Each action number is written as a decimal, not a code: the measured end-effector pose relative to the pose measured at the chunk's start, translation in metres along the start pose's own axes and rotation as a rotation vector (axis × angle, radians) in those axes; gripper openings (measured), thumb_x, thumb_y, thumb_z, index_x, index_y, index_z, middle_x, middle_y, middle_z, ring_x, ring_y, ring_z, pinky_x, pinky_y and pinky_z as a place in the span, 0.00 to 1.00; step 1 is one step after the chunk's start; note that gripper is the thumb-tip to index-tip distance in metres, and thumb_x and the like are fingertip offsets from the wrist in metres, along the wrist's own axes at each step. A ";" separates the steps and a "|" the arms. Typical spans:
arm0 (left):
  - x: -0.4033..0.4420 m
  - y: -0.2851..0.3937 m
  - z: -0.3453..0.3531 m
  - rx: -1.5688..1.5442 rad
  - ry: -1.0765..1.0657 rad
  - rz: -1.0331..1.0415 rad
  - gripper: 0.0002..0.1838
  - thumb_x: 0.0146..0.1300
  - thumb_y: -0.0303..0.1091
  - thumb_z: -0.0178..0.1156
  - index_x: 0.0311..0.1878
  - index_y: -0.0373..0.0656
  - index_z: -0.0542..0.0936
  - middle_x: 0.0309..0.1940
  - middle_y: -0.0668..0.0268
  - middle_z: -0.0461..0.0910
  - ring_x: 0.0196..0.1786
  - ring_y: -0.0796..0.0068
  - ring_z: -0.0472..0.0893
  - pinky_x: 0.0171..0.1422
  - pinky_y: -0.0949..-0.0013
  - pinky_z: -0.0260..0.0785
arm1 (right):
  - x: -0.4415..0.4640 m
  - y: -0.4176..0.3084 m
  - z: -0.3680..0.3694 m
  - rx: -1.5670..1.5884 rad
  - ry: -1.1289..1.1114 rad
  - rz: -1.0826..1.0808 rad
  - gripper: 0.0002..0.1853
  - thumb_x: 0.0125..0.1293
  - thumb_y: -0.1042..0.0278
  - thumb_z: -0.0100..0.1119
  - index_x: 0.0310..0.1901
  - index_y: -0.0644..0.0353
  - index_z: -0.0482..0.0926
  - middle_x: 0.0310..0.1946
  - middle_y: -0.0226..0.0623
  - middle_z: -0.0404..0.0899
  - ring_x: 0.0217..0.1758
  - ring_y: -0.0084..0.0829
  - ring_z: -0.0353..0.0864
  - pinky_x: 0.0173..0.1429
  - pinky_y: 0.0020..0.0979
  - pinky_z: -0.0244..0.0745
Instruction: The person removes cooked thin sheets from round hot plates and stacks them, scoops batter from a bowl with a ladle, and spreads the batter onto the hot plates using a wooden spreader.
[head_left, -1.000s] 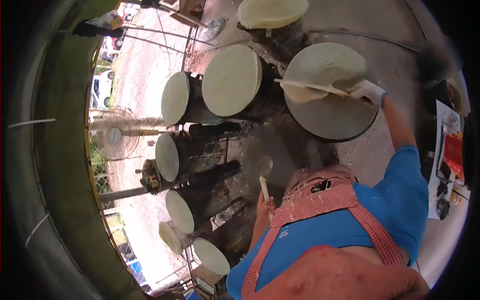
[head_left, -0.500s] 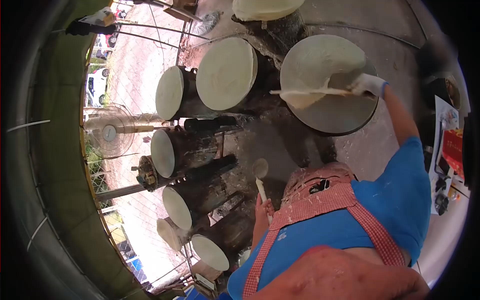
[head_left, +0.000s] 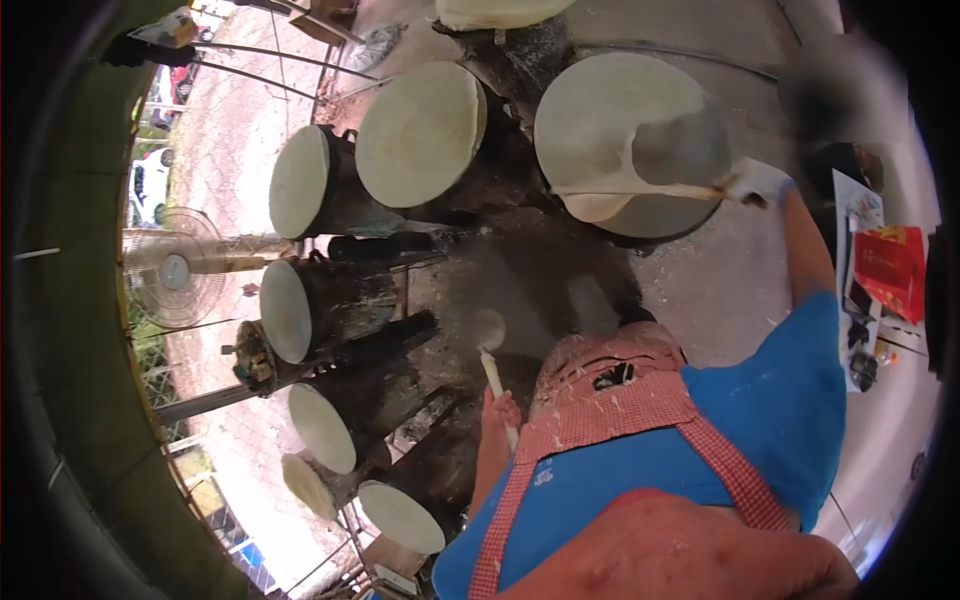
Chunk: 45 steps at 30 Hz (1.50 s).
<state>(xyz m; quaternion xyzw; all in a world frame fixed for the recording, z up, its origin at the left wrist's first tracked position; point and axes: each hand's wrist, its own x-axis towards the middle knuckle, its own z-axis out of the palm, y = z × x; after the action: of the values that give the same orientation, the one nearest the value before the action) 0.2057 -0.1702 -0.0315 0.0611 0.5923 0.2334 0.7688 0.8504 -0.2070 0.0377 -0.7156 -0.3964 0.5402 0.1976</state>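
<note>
My gloved right hand point(head_left: 758, 185) is closed on one end of a long thin spreader point(head_left: 672, 189) that lies across a large round plate point(head_left: 665, 220). Pale batter point(head_left: 610, 105) covers the plate's upper and left parts, leaving a rounded grey patch bare near the right; some batter bunches along the spreader. Lower down, in front of the apron, my bare left hand point(head_left: 502, 411) is wrapped round the pale handle of a ladle point(head_left: 488, 330). The ladle's round bowl points away from me, over the floor.
Several dark drums topped with pale round discs stand at the left, one of them large point(head_left: 420, 135). Another disc point(head_left: 500, 12) is at the top edge. A fan point(head_left: 174, 270) stands far left, and a red packet point(head_left: 890, 272) lies at the right.
The spreader has swung down across the plate and my right hand has moved outward and slightly down. The bare patch in the batter looks rounder. My left hand still holds the ladle.
</note>
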 end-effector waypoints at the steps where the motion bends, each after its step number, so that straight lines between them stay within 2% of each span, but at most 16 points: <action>1: 0.005 0.003 -0.009 -0.008 -0.014 -0.023 0.26 0.58 0.24 0.51 0.57 0.60 0.57 0.15 0.69 0.62 0.12 0.78 0.62 0.11 0.75 0.52 | -0.028 0.032 -0.002 -0.017 -0.061 0.011 0.18 0.47 0.65 0.58 0.42 0.61 0.81 0.11 0.29 0.68 0.10 0.19 0.63 0.13 0.27 0.55; 6: 0.054 0.045 -0.052 0.296 -0.203 -0.021 0.20 0.59 0.26 0.52 0.50 0.62 0.60 0.12 0.72 0.59 0.10 0.80 0.59 0.09 0.77 0.50 | -0.193 0.129 0.141 0.866 0.663 0.128 0.12 0.50 0.69 0.61 0.37 0.64 0.78 0.22 0.24 0.72 0.23 0.14 0.67 0.24 0.20 0.60; 9: 0.049 0.075 -0.049 -0.058 -0.277 -0.305 0.15 0.61 0.26 0.49 0.45 0.63 0.62 0.12 0.75 0.55 0.10 0.86 0.55 0.09 0.80 0.48 | -0.157 0.032 0.256 0.571 0.908 0.207 0.15 0.52 0.66 0.60 0.43 0.60 0.79 0.16 0.22 0.68 0.14 0.13 0.61 0.17 0.20 0.54; 12: 0.038 0.089 -0.039 0.126 -0.260 -0.223 0.14 0.61 0.27 0.48 0.43 0.63 0.63 0.12 0.76 0.54 0.10 0.86 0.54 0.09 0.81 0.48 | -0.038 0.023 0.349 0.350 1.130 -0.069 0.13 0.51 0.71 0.63 0.40 0.60 0.81 0.37 0.37 0.81 0.43 0.26 0.79 0.48 0.29 0.72; 13: 0.040 0.087 -0.039 0.119 -0.276 -0.214 0.14 0.61 0.27 0.48 0.43 0.63 0.63 0.12 0.76 0.54 0.10 0.86 0.54 0.09 0.81 0.48 | -0.003 0.003 0.373 0.293 1.250 -0.194 0.13 0.53 0.65 0.60 0.42 0.54 0.81 0.32 0.38 0.81 0.36 0.32 0.81 0.42 0.33 0.74; 16: 0.037 0.099 -0.050 0.025 -0.430 -0.313 0.13 0.61 0.26 0.50 0.43 0.61 0.64 0.12 0.76 0.54 0.10 0.87 0.55 0.09 0.82 0.47 | -0.003 -0.039 0.376 -0.334 1.091 0.118 0.13 0.56 0.58 0.55 0.43 0.46 0.80 0.26 0.41 0.79 0.30 0.40 0.79 0.37 0.37 0.74; 20: 0.007 0.102 -0.060 0.027 -0.491 -0.274 0.09 0.62 0.27 0.49 0.41 0.56 0.65 0.13 0.76 0.55 0.11 0.87 0.56 0.09 0.81 0.48 | -0.061 -0.010 0.363 -0.423 1.081 0.382 0.15 0.57 0.54 0.52 0.44 0.48 0.79 0.26 0.46 0.77 0.30 0.44 0.78 0.37 0.40 0.72; 23: 0.014 0.095 -0.083 -0.185 -0.559 -0.420 0.02 0.64 0.30 0.46 0.35 0.50 0.66 0.13 0.75 0.56 0.11 0.86 0.57 0.10 0.80 0.50 | -0.050 -0.023 0.360 0.126 1.396 0.012 0.17 0.56 0.52 0.53 0.43 0.51 0.79 0.32 0.45 0.79 0.37 0.44 0.78 0.42 0.39 0.71; 25: 0.024 0.088 -0.089 -0.372 -0.752 -0.592 0.13 0.66 0.35 0.44 0.23 0.46 0.64 0.14 0.73 0.57 0.13 0.84 0.59 0.11 0.79 0.52 | -0.006 -0.039 0.355 0.302 1.301 0.005 0.18 0.56 0.50 0.54 0.42 0.54 0.79 0.36 0.44 0.79 0.42 0.44 0.77 0.45 0.36 0.70; 28: -0.001 0.082 -0.078 -0.526 -0.734 -0.632 0.16 0.66 0.37 0.45 0.22 0.44 0.63 0.15 0.73 0.58 0.12 0.83 0.59 0.12 0.79 0.52 | -0.007 -0.053 0.363 -0.085 1.161 0.031 0.14 0.56 0.56 0.54 0.40 0.52 0.81 0.34 0.44 0.79 0.39 0.42 0.79 0.45 0.37 0.72; 33: -0.017 0.079 -0.079 -0.367 -0.992 -0.468 0.11 0.66 0.36 0.46 0.37 0.36 0.68 0.17 0.69 0.61 0.16 0.83 0.62 0.16 0.81 0.58 | -0.056 -0.019 0.311 -0.180 1.063 0.264 0.15 0.58 0.55 0.51 0.42 0.50 0.80 0.36 0.42 0.79 0.40 0.42 0.78 0.46 0.38 0.72; 35: -0.030 0.072 -0.059 -0.361 -0.886 -0.299 0.18 0.66 0.33 0.44 0.58 0.43 0.62 0.20 0.67 0.62 0.19 0.83 0.63 0.16 0.83 0.59 | -0.036 -0.023 0.292 0.126 1.346 0.003 0.19 0.58 0.48 0.48 0.42 0.52 0.79 0.32 0.45 0.78 0.38 0.45 0.78 0.42 0.43 0.71; 38: -0.021 0.068 -0.046 -0.483 -0.921 -0.399 0.25 0.67 0.32 0.43 0.66 0.57 0.54 0.23 0.67 0.62 0.21 0.83 0.63 0.17 0.83 0.59 | -0.002 -0.015 0.308 -0.045 1.366 -0.064 0.20 0.58 0.48 0.49 0.43 0.52 0.78 0.32 0.46 0.78 0.38 0.45 0.77 0.43 0.42 0.71; 40: -0.013 0.069 -0.046 -0.411 -0.965 -0.430 0.24 0.67 0.32 0.42 0.66 0.56 0.55 0.23 0.67 0.62 0.20 0.83 0.63 0.17 0.83 0.59 | -0.022 -0.016 0.332 -0.196 1.021 0.028 0.21 0.58 0.46 0.49 0.44 0.52 0.78 0.33 0.46 0.78 0.39 0.47 0.77 0.43 0.42 0.71; 43: 0.015 0.070 -0.054 -0.311 -1.040 -0.534 0.22 0.68 0.33 0.42 0.65 0.54 0.57 0.22 0.68 0.62 0.17 0.83 0.62 0.17 0.83 0.58 | -0.044 0.031 0.293 -0.098 1.178 0.075 0.19 0.58 0.47 0.50 0.43 0.51 0.78 0.34 0.45 0.78 0.37 0.46 0.77 0.43 0.41 0.71; 45: 0.021 0.064 -0.052 -0.243 -1.141 -0.725 0.14 0.68 0.36 0.41 0.52 0.42 0.69 0.15 0.70 0.59 0.13 0.84 0.58 0.16 0.82 0.56 | -0.047 0.023 0.258 -0.157 1.134 0.168 0.19 0.57 0.48 0.50 0.42 0.51 0.79 0.34 0.43 0.79 0.37 0.45 0.78 0.42 0.41 0.72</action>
<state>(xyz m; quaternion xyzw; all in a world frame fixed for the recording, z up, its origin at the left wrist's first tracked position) 0.1420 -0.1135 -0.0419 -0.1144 0.0473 -0.0425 0.9914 0.6135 -0.2949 -0.0372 -0.9348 -0.2092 0.0552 0.2817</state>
